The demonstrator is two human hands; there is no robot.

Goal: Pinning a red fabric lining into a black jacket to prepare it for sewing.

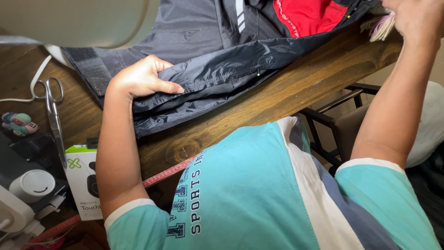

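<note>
Left hand (pixel 141 78) closed on a folded edge of the dark navy nylon jacket (pixel 208 55), thumb laid flat along the top of the fold, fingers curled under the cloth. Jacket spread across the far part of the dark brown wooden tabletop (pixel 286 95), red lining (pixel 307 14) showing near the far right corner, white reflective stripes (pixel 239 14) just beside it. Small pin with a pale head (pixel 258 71) stuck in the folded seam, partway along from the thumb. Right hand (pixel 416 18) raised over the far right corner of the tabletop, partly cut off by the picture's edge, seemingly closed, touching or holding a tuft of pink and yellowish threads (pixel 381 25); exact grip impossible to tell. Silver metal scissors (pixel 53 111) lying near the left edge of the tabletop, beside a white cord (pixel 34 81). White and green cardboard box (pixel 83 180) near the left forearm at the near left, a small white round device (pixel 32 185) just left of it. Red measuring tape (pixel 169 172) hanging off the near edge of the tabletop, running under the left arm. Teal, white and blue shirt (pixel 245 194) close against the near edge.
</note>
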